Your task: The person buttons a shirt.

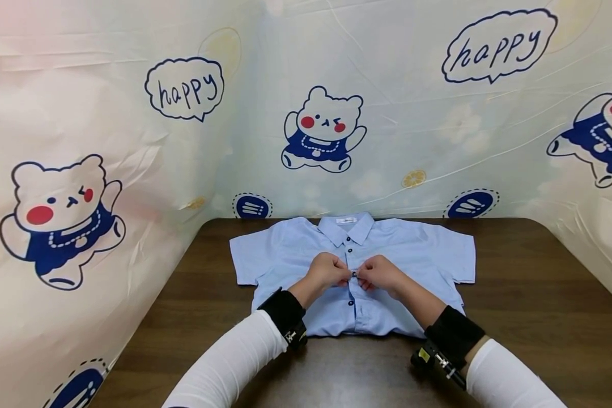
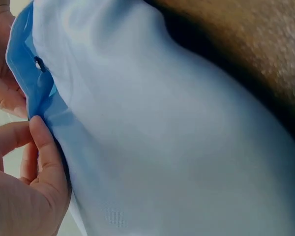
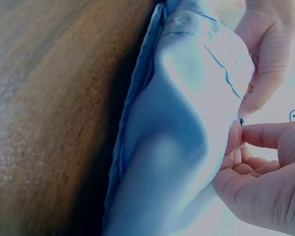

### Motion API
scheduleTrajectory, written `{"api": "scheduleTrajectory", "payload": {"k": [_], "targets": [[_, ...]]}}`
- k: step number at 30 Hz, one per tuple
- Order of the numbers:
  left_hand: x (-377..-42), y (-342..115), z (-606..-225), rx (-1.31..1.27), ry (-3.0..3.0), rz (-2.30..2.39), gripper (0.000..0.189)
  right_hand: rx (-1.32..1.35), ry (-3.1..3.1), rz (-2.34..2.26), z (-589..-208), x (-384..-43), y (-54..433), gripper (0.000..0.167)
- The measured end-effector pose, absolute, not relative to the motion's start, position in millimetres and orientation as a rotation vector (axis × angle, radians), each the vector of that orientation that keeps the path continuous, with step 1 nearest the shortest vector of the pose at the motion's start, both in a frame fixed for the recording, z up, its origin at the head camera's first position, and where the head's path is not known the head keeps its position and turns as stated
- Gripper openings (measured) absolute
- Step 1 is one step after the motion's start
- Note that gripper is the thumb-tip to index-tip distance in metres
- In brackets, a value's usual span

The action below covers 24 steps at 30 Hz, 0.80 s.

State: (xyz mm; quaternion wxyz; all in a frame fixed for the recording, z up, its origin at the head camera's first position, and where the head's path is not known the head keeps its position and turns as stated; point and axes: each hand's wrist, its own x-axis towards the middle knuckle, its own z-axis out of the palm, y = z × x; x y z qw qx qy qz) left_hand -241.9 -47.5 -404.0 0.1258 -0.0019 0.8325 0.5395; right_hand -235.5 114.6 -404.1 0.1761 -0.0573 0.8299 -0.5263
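A light blue short-sleeved shirt point(image 1: 285, 249) lies front up, collar away from me, with dark buttons down its placket. At mid-placket my left hand point(image 1: 328, 270) and right hand point(image 1: 381, 273) meet at a dark button point(image 1: 354, 274). In the left wrist view, the left hand point(image 2: 37, 179) pinches the placket edge between thumb and finger, below another button point(image 2: 39, 63). The right wrist view has the right hand point(image 3: 268, 169) pinching the cloth right at a small dark button point(image 3: 242, 121), the left fingers just above. The cloth there is lifted into folds.
Under the shirt is a brown wooden table point(image 1: 530, 283). A pale curtain point(image 1: 398, 124) printed with bears and "happy" bubbles surrounds its back and sides. Both wrists carry black straps with small cameras, and white sleeves point(image 1: 229, 357) cover the forearms.
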Motion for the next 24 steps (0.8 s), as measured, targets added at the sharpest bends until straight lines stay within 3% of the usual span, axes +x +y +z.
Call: {"api": "scheduleTrajectory", "payload": {"k": [13, 21, 24], "targets": [[-239, -49, -404, 0.023, 2.434, 1.565, 0.001, -0.182, 2.341, -1.506, -405, -234, 118, 0.021], [-221, -70, -400, 0.576, 2.851, 0.914, 0.014, -0.511, 2.754, -1.011, -399, -203, 135, 0.007], [-205, -83, -394, 0.711, 2.942, 0.494, 0.025, -0.571, 2.907, -0.671, -398, -185, 141, 0.016]]}}
